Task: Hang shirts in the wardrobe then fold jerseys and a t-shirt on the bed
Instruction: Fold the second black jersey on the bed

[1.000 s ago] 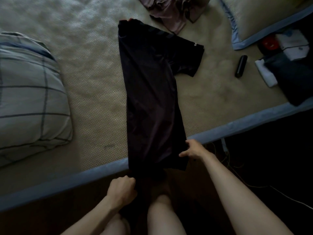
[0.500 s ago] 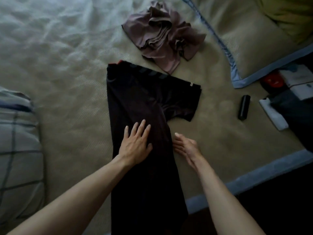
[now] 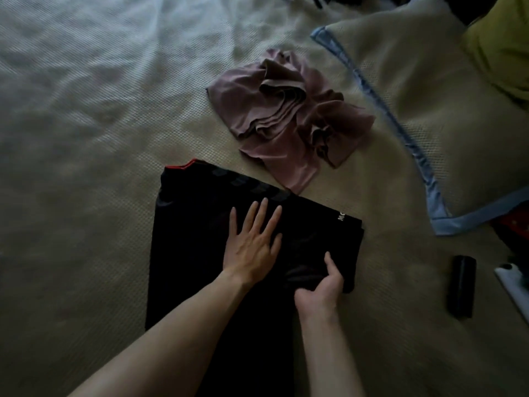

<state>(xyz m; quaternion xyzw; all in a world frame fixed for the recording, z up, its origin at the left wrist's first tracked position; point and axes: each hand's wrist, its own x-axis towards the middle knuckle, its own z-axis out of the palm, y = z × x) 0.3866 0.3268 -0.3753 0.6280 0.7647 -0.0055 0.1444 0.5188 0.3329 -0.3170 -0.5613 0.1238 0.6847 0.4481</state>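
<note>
We fold the black jersey on the bed.
Our left hand presses it with fingers straight; our right hand pinches its sleeve. A crumpled mauve t-shirt lies beyond, a black cylinder right.

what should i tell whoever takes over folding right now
Left hand: flat, fingers straight, pressing the black jersey down on the bed.
Right hand: fingers curled round the jersey's sleeve, which sticks out to the right.
Done: jersey lies narrowed lengthwise, collar away from the person.
Left: fold that sleeve in over the body, then fold the jersey up short. The mauve garment lies crumpled beyond the jersey, not yet folded.
Also on the bed: a black cylinder to the right and a blue-edged pillow.
</note>
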